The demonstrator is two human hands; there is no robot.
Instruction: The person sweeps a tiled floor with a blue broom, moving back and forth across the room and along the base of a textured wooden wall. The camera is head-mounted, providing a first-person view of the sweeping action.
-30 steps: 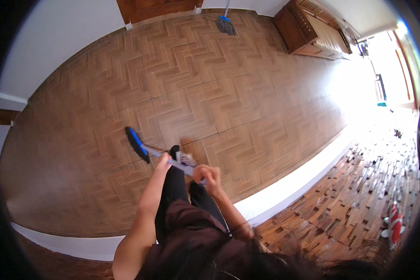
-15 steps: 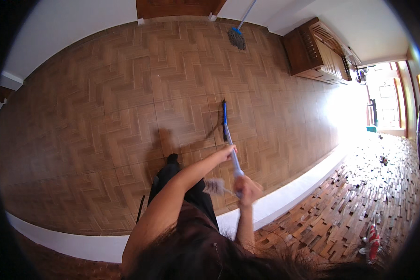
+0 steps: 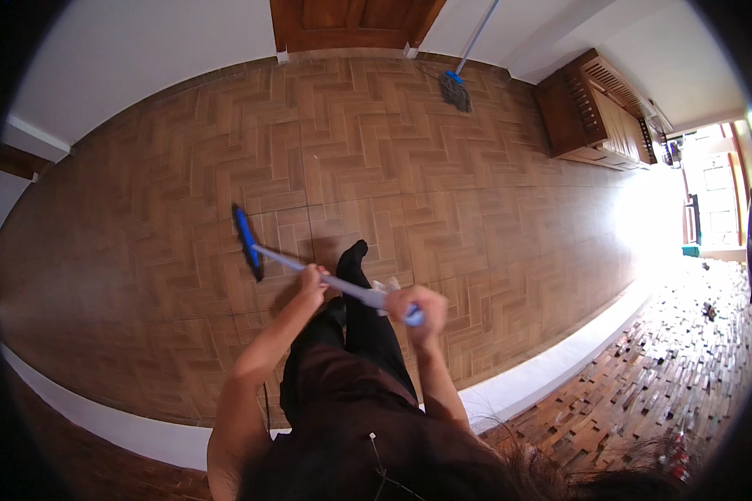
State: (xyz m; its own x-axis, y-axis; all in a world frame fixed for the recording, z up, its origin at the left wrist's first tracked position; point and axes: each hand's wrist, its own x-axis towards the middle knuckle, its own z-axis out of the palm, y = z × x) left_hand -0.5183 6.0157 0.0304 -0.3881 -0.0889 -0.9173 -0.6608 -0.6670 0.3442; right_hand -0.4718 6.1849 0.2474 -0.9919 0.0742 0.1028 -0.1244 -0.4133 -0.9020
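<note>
A broom with a blue head [image 3: 246,238] and dark bristles lies across my front, its head on the floor to the left. Its pale grey-lavender handle [image 3: 351,289] slants up toward me. Partway along it, my left hand [image 3: 312,282] is closed round the handle. Close to its top end, my right hand [image 3: 424,311] grips it, with a light blue cap showing at the palm. Behind the handle, beside my right hand, a small whitish thing [image 3: 386,285] shows; I cannot make out its kind. My dark-socked foot [image 3: 353,253] is just beyond the handle.
Brown herringbone tiles [image 3: 159,250] cover the floor. A string mop [image 3: 456,93] with a blue clamp leans on the far wall, right of a wooden door [image 3: 351,23]. A slatted wooden bench [image 3: 597,117] stands far right. A white ledge [image 3: 551,361] borders textured brown stonework.
The broom head has swept from the middle of the floor to the left, both hands still on the handle. My left hand moved left, and my foot now shows further forward.
</note>
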